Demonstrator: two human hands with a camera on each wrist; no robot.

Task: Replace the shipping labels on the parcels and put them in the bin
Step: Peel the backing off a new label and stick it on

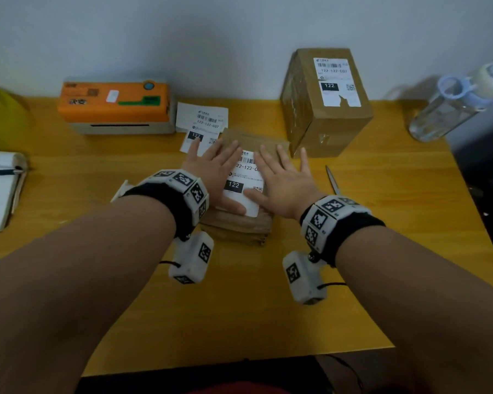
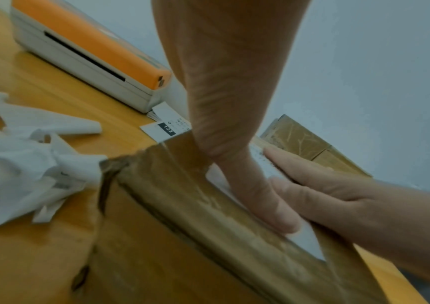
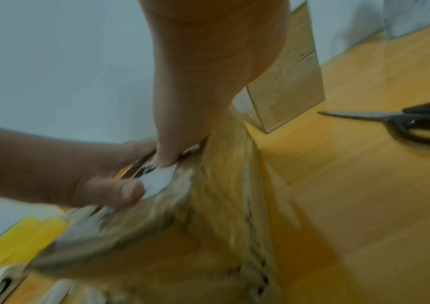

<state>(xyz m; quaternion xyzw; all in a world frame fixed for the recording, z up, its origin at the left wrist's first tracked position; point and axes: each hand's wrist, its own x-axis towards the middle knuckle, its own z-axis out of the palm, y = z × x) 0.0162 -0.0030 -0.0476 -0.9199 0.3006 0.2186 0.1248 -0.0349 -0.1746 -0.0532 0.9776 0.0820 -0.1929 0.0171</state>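
Note:
A flat brown parcel (image 1: 239, 226) lies at the middle of the wooden table (image 1: 239, 308). A white shipping label (image 1: 244, 177) printed "122" lies on its top. My left hand (image 1: 214, 172) lies flat on the label's left side, fingers straight and spread. On the label's right side my right hand (image 1: 282, 180) lies flat the same way. In the left wrist view the left thumb (image 2: 273, 209) presses the label (image 2: 305, 238) beside the right hand's fingers (image 2: 338, 185). A tall taped box (image 1: 325, 109) with its own label stands behind on the right.
An orange label printer (image 1: 114, 106) stands at the back left, with loose labels (image 1: 202, 120) beside it. Scissors (image 1: 332, 180) lie right of the parcel. A water bottle (image 1: 450, 106) stands far right and a notebook (image 1: 0, 189) far left. Torn white paper scraps (image 2: 27, 174) lie left of the parcel.

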